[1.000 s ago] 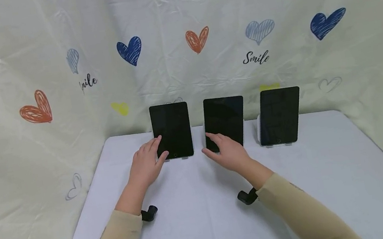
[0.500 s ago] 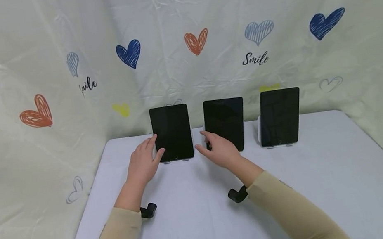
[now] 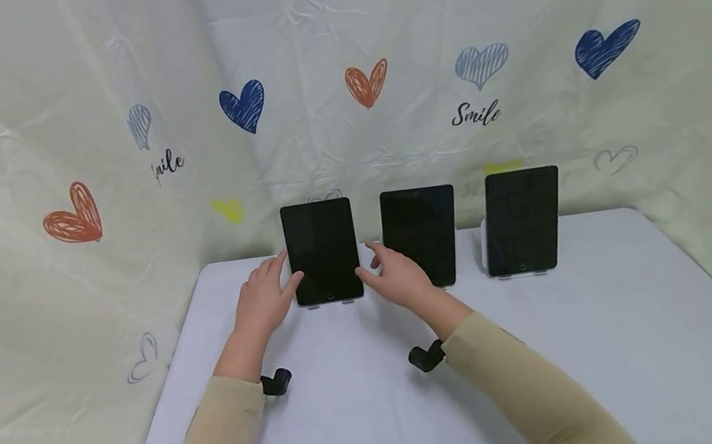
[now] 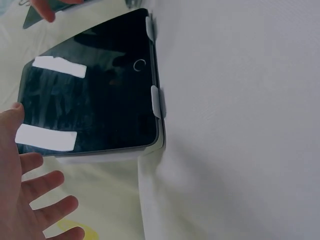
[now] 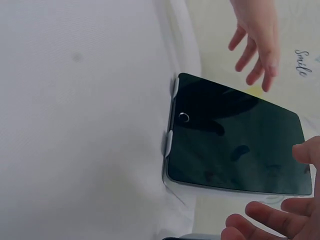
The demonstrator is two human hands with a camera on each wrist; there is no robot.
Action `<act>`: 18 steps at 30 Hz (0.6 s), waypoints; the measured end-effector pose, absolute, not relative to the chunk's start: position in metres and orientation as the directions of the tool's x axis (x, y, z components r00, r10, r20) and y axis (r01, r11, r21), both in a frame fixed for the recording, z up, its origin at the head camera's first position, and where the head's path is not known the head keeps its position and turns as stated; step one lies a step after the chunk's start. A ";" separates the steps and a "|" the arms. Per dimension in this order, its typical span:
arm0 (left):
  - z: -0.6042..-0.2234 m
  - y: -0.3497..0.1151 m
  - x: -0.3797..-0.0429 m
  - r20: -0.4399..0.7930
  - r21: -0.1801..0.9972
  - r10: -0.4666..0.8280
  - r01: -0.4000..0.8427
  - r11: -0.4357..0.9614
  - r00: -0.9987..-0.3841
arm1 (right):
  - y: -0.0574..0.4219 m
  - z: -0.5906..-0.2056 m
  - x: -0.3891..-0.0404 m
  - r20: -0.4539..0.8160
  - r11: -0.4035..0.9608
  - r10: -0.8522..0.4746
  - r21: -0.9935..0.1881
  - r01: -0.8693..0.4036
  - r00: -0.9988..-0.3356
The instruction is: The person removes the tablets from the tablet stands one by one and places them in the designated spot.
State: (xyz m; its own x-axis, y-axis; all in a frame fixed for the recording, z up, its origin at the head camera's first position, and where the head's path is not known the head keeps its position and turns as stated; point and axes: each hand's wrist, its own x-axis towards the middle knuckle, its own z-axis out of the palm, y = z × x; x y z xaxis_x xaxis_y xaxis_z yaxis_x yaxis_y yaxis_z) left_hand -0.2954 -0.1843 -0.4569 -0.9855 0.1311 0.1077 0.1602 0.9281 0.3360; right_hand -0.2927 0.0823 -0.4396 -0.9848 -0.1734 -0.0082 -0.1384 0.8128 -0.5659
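Your left hand (image 3: 259, 299) and right hand (image 3: 400, 277) flank the left tablet (image 3: 322, 252), fingers (image 4: 47, 183) wide and thumbs (image 4: 9, 122) toward the screen, framing its side edges; whether either thumb touches, you cannot tell. The tablet leans back near the counter's (image 3: 360, 423) far edge, its stand's (image 4: 155, 101) front lips apparently there to stop it sliding. The middle tablet (image 3: 422, 231) and right tablet (image 3: 524, 221) lean back alongside, spaced apart.

White tbl (image 3: 361, 431) by pale, creased backdrop (image 3: 399, 5) w/ blue, orange & yel. hearts (image 3: 243, 108).
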 end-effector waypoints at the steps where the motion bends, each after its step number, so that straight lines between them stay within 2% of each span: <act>1: -0.456 -0.184 -0.297 0.107 0.336 0.127 0.156 0.929 -0.986 | 0.081 -0.440 -0.294 -0.014 0.813 -0.170 -0.567 -0.133 -0.985; 11: -0.455 -0.179 -0.308 0.081 0.386 0.081 0.106 0.917 -0.993 | 0.066 -0.436 -0.302 -0.090 0.801 -0.151 -0.595 -0.068 -0.984; 18: -0.457 -0.175 -0.314 0.077 0.427 0.058 0.085 0.900 -0.995 | 0.060 -0.438 -0.311 -0.081 0.789 -0.148 -0.610 -0.068 -0.986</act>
